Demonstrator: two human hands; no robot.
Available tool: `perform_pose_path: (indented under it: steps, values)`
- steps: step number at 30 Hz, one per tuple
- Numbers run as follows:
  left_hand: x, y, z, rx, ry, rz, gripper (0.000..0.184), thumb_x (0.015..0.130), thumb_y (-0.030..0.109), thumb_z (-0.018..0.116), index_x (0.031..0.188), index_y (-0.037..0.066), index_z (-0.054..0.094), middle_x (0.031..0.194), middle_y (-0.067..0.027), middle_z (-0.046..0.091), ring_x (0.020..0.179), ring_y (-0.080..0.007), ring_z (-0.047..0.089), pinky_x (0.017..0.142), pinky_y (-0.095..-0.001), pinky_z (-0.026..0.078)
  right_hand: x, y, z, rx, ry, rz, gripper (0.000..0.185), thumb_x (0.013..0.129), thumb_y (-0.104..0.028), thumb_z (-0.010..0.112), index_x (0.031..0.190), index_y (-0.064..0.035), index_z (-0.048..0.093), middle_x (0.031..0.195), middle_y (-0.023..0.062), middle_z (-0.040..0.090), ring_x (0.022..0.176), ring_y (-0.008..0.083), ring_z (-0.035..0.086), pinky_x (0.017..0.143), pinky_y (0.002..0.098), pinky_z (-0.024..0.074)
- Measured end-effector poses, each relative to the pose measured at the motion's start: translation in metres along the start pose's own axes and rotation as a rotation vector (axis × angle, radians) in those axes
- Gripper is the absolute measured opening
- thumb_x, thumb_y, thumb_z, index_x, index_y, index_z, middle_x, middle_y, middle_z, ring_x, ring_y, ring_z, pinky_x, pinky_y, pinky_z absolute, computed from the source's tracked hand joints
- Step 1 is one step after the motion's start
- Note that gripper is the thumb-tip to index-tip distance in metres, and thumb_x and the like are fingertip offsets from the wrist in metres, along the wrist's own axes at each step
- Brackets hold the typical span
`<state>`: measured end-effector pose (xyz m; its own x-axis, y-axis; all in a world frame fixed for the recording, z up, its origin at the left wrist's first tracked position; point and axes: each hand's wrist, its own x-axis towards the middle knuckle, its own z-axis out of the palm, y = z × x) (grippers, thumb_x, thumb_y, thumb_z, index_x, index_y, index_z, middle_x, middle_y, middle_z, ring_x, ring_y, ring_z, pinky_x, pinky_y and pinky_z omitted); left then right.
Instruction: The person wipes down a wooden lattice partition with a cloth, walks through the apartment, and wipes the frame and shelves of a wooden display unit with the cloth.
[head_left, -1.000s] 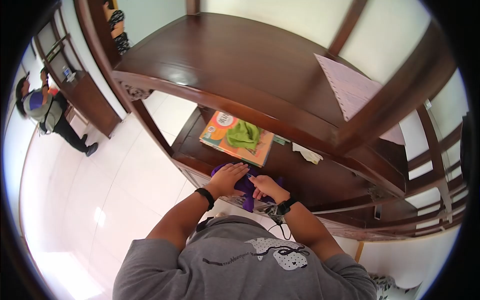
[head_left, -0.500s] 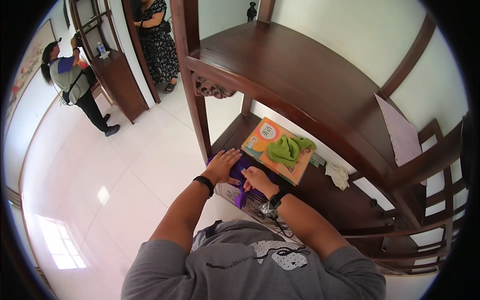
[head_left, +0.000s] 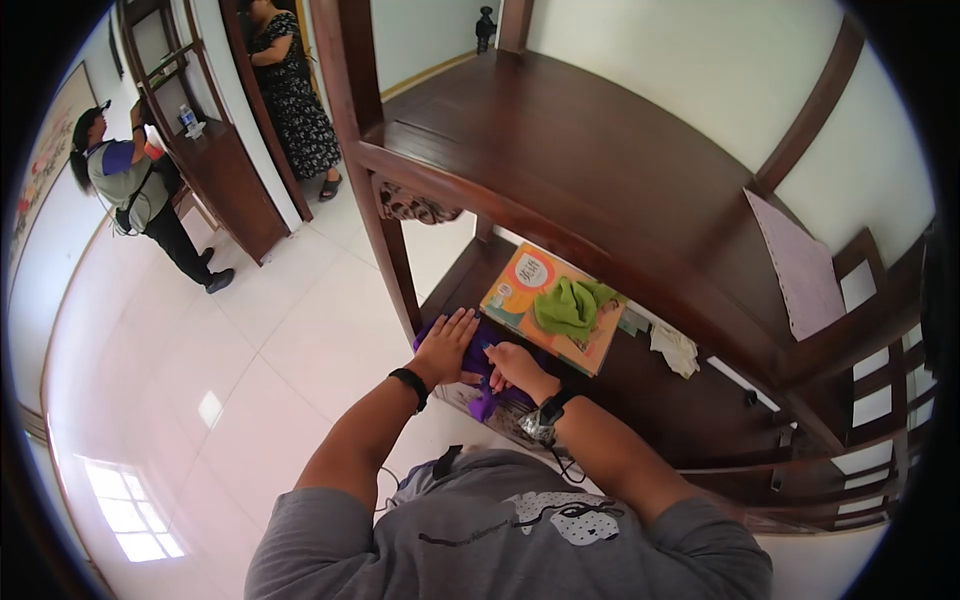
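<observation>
A purple cloth lies on the lower dark wooden shelf, part of it hanging over the front edge. My left hand rests flat on the cloth with its fingers stretched out. Just to the right, my right hand has its fingers curled in and closed on the cloth; the grip itself is partly hidden. Beyond my hands sits a stack of books with an orange cover. A crumpled green cloth lies on top of it.
A white cloth or glove lies right of the books. Above is the upper shelf, with a pale pink sheet leaning at its right. Wooden posts frame both levels. Two other people stand at the far left, one by a cabinet.
My view has shifted slightly, moving the room and shelf a little in the picture. Both hands stay at the purple cloth, with only slight movement; the books and green cloth keep their places.
</observation>
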<state>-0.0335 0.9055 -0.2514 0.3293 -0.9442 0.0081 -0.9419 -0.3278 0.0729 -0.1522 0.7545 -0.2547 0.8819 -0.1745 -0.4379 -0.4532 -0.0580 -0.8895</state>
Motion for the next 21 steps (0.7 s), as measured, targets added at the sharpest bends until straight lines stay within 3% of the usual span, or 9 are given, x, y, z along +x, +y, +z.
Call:
perform_pose_path:
  steps: [11,21]
  values:
    - [0.01,0.081,0.013,-0.087,0.016,0.1,0.108,0.066,0.064,0.065,0.139,-0.004,0.024,0.147,-0.0209,0.02,0.138,-0.0326,0.017,0.111,-0.0451,0.016,-0.069,0.025,-0.052,0.007,0.034,0.164,0.037,0.094,-0.037,0.042,0.089,-0.0019,0.05,0.061,0.0126,0.063,0.047,0.0182,0.06,0.042,0.0247,0.0422]
    - [0.024,0.127,0.011,-0.126,-0.005,0.142,0.11,0.064,0.062,0.068,0.139,-0.005,0.023,0.148,-0.0222,0.018,0.138,-0.0329,0.017,0.11,-0.0447,0.018,-0.102,0.042,-0.087,0.268,0.136,0.241,0.035,0.093,-0.036,0.042,0.102,-0.0019,0.046,0.07,0.0134,0.062,0.056,0.0181,0.061,0.048,0.0259,0.0446]
